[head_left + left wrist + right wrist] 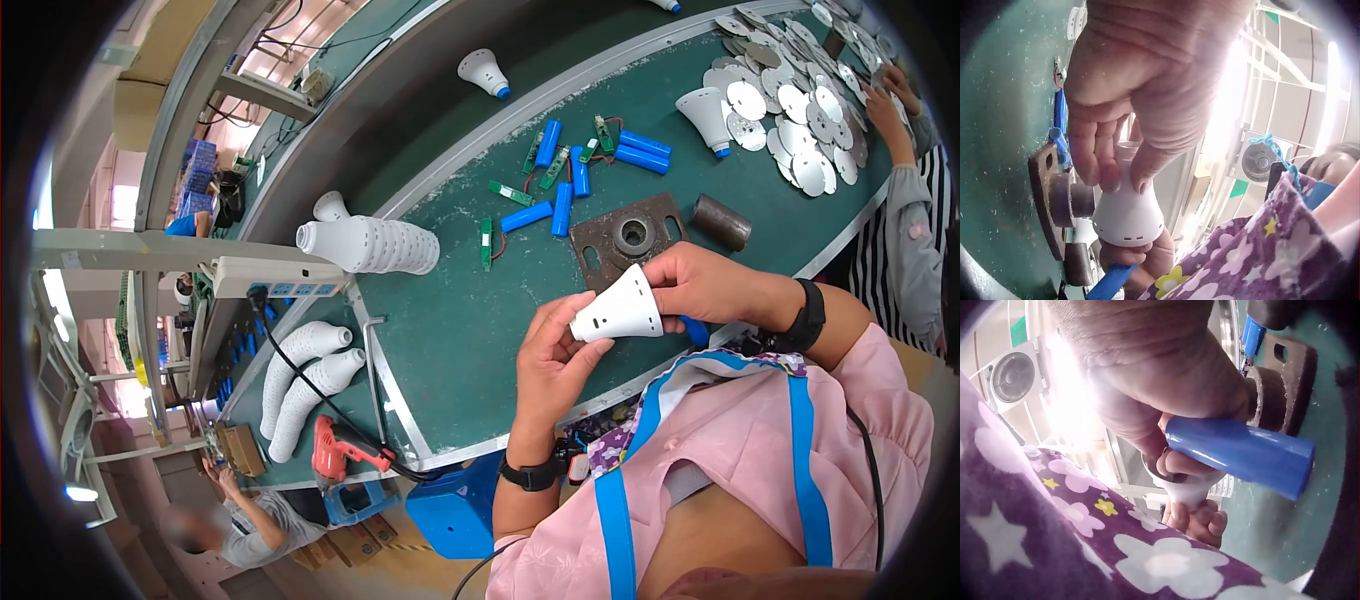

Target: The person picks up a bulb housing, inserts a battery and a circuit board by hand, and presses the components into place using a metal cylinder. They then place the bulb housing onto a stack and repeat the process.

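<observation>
A white bulb housing (622, 306), shaped like a flared cone with small slots, is between the two hands. My left hand (556, 362) pinches its narrow neck, and the left wrist view shows the thumb and fingertips around that neck (1127, 156). At the wide mouth is my right hand (712, 288), its fingertips reaching into the opening in the right wrist view. A blue cylindrical battery (1241, 453) lies across the right hand's curled fingers and sticks out past them. The inside of the housing is hidden by the fingers.
Beyond the hands sits a rusty metal fixture (605, 245) beside a steel cylinder (722, 222). Several blue batteries (562, 208) wired to green boards lie farther off. Metal discs (790, 110) are heaped at right; stacked housings (375, 245) and a red power tool (340, 450) are at left.
</observation>
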A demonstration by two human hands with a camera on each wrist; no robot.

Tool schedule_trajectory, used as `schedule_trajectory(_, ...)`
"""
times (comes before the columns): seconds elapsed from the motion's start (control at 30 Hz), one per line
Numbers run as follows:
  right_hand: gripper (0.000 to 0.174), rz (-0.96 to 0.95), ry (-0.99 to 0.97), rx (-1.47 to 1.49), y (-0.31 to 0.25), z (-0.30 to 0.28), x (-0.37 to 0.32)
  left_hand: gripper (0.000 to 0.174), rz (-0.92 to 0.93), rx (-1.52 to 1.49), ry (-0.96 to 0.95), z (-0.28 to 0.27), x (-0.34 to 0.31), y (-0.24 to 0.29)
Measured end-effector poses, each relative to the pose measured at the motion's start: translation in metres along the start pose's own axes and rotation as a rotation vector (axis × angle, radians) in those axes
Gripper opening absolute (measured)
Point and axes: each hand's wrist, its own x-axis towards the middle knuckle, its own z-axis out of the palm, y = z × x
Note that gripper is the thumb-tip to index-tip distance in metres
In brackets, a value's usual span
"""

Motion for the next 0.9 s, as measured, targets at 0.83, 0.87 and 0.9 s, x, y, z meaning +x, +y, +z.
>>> schedule_trajectory(0.83, 0.024, -0.608, 0.252, -0.369, 0.030, 0.012, 0.022, 0.022, -0.134, -0.194, 0.402, 0.007, 0.000, -0.007)
schedule_trajectory(0.87, 0.024, -0.728, 0.280, -0.374, 0.028, 0.014, 0.025, 0.023, -0.210, -0.183, 0.440, 0.007, 0.002, -0.004)
schedule_trajectory(0.9, 0.025, -0.769, 0.289, -0.344, 0.030, 0.016, 0.029, 0.026, -0.221, -0.158, 0.416, 0.007, 0.003, -0.001)
